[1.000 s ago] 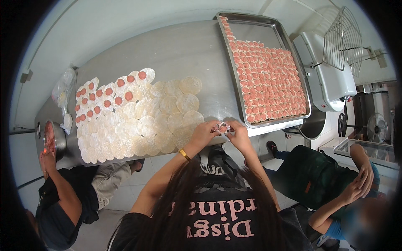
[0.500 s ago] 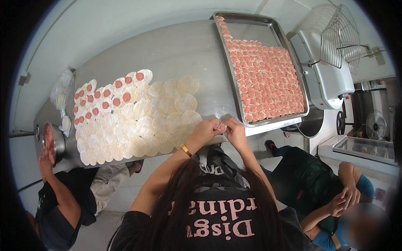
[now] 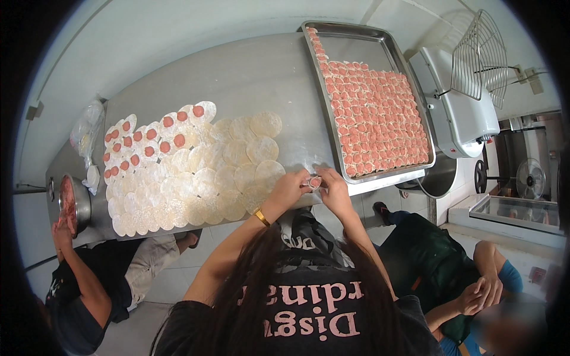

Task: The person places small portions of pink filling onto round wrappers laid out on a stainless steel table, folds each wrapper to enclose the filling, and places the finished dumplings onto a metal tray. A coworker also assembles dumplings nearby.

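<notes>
"By the near edge of the steel table (image 3: 237,68), what's each hand holding?"

"left hand (image 3: 290,188) and right hand (image 3: 335,190) both pinch one meat-filled wrapper (image 3: 314,182), fold's too small to make out tbh, just left of the big tray (image 3: 363,47)"

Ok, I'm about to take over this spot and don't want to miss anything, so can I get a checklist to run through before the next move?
1. Left grip and right grip both on the filled wrapper: ok.
2. Its edge pleated all round: cannot tell, fingers partly cover it.
3. Space in the steel tray: ok, bare metal shows toward its far end.
4. Flat wrappers at hand: ok, many lie to the left.
5. All topped with filling: not ok, most are plain.
</notes>
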Motion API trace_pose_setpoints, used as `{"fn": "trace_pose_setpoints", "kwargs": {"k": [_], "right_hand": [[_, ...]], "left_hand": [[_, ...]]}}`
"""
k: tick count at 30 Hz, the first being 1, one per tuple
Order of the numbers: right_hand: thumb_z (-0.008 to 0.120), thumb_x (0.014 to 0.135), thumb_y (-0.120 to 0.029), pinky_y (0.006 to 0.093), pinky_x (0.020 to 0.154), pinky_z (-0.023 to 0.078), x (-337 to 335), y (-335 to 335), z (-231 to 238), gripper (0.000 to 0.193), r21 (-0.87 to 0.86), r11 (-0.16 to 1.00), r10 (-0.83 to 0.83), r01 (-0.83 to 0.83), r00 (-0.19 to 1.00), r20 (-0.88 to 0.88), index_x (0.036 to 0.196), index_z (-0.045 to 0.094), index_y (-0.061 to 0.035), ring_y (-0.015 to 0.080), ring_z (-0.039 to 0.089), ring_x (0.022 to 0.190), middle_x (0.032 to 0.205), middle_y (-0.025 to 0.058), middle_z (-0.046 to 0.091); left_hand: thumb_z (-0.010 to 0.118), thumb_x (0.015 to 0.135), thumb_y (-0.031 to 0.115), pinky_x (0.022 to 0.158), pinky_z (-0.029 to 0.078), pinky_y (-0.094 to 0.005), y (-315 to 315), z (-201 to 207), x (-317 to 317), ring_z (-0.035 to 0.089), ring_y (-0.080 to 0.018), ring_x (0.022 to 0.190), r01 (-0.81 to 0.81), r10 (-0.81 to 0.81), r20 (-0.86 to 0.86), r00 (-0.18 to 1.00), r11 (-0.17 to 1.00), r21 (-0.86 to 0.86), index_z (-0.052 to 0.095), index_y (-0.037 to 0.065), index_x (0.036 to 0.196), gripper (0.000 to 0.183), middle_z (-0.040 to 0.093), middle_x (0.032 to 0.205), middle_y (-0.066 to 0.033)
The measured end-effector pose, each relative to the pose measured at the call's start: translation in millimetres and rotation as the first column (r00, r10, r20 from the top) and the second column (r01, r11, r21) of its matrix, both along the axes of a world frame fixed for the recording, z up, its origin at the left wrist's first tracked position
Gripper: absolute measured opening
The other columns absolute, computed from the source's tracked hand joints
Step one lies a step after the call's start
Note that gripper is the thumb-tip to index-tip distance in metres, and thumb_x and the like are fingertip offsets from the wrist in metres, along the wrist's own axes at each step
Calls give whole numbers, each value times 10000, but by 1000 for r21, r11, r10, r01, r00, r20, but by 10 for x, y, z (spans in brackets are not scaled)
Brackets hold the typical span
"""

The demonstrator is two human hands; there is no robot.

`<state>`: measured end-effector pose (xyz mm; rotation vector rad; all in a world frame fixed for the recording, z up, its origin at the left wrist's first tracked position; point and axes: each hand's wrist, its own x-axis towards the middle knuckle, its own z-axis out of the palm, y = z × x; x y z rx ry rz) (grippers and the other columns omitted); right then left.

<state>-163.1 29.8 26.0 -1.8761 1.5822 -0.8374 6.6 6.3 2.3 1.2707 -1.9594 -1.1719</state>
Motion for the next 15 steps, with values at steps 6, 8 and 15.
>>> {"fn": "trace_pose_setpoints", "kwargs": {"k": [6,8,15], "right_hand": [[608,643,97,423,738,477,4,-3,21,430,33,999,36,-34,998,-59,1061,610,-4,356,580,872,945,157,571],[602,651,95,428,756,478,-17,-3,58,446,53,997,63,-60,997,-52,1085,598,-9,361,578,880,946,159,569],[586,685,69,438,831,474,-26,-42,86,495,142,979,177,-148,959,-220,1167,561,-43,372,547,987,1073,163,541]], "left_hand": [[711,780,213,609,466,-439,8,54,-15,618,-370,738,2,5,94,996,997,-80,549,42,895,262,629,761,-157],[681,805,219,627,463,-458,20,73,1,617,-374,767,18,-12,112,994,999,-47,542,44,915,249,629,776,-161],[679,795,192,663,472,-453,34,73,20,609,-374,800,-19,28,138,990,998,-68,548,58,960,249,631,824,-168]]}}
